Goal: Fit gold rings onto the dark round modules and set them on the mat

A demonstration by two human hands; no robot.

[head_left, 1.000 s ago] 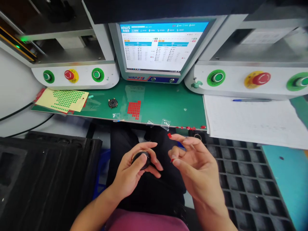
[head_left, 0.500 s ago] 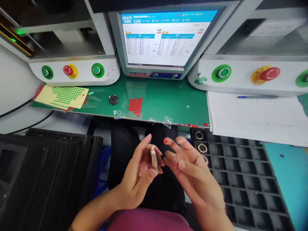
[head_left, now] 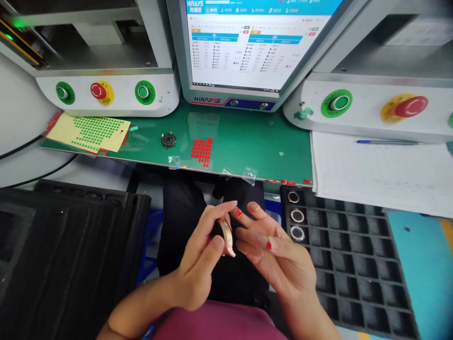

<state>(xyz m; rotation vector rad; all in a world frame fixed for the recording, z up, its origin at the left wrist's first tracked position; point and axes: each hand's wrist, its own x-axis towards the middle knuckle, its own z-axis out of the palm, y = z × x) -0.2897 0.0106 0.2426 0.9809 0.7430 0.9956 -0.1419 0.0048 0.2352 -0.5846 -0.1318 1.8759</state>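
Note:
My left hand (head_left: pixel 200 262) is closed around a gold watch case (head_left: pixel 227 236), thumb on one side and fingers on the other, with its rim edge-on to me. Close by on the right, my right hand (head_left: pixel 283 259) has its fingers apart and the palm partly turned up. One small red sticker (head_left: pixel 239 213) clings to a fingertip of that hand, and another red piece (head_left: pixel 269 245) sits at the thumb tip. Its fingertips are beside the case; whether they touch it I cannot tell. Another watch case (head_left: pixel 168 140), dark-backed, lies on the green bench mat (head_left: pixel 244 137).
A sheet of red stickers (head_left: pixel 201 151) and a yellow sheet of green dots (head_left: pixel 90 132) lie on the bench. At right is a black compartment tray (head_left: pixel 354 245) with three watch cases, below papers (head_left: pixel 382 170) with a pen. Black trays (head_left: pixel 71 255) are stacked left. A monitor (head_left: pixel 247 47) stands ahead.
My left hand has turned the watch case, so more of its gold side shows. My right hand has come slightly left, nearer the case. The view has tipped down a little.

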